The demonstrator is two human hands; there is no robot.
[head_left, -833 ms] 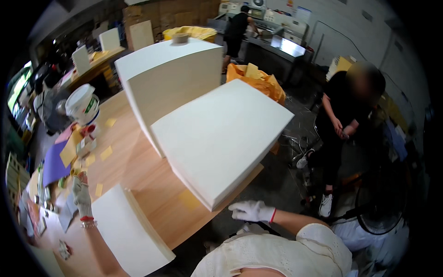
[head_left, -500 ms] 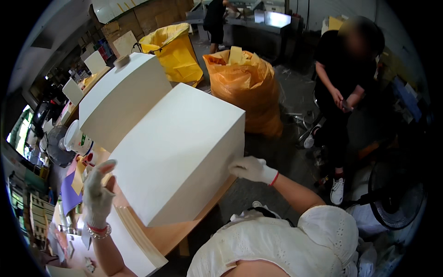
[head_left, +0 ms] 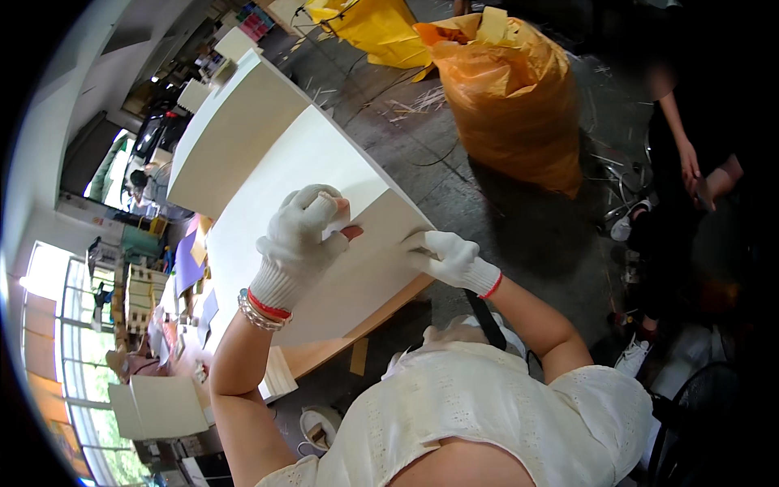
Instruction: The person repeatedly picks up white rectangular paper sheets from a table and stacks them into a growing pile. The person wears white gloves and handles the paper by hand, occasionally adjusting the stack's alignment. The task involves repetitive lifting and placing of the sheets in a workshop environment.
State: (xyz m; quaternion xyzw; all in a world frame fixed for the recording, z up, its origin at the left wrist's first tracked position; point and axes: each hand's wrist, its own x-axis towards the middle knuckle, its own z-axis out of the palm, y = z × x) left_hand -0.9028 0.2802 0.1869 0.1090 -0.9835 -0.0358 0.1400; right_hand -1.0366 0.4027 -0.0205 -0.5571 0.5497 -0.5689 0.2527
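A tall stack of white sheets (head_left: 369,276) stands on a wooden table in front of me, its top sloping away to the far left. My left hand (head_left: 304,231), in a white knit glove with bare thumb and index tips, is over the stack. Its fingers are bent, with a gap between thumb and index finger, and I see nothing in it. At the stack's right side is my right hand (head_left: 450,260), also gloved. Its bent fingers are apart and reach the sheets' side near the corner. Whether they press on it is hard to tell.
Behind stands a second white stack (head_left: 239,134). An orange sack (head_left: 511,105) stuffed with scraps and a yellow sack (head_left: 377,28) are on the floor beyond. A person in dark clothes (head_left: 682,138) sits at the right. The wooden table edge (head_left: 337,353) runs close to my body.
My left hand has moved right, from beside the stack to over it. My right hand stays by the stack's side, its fingers more spread. The view has turned and moved closer.
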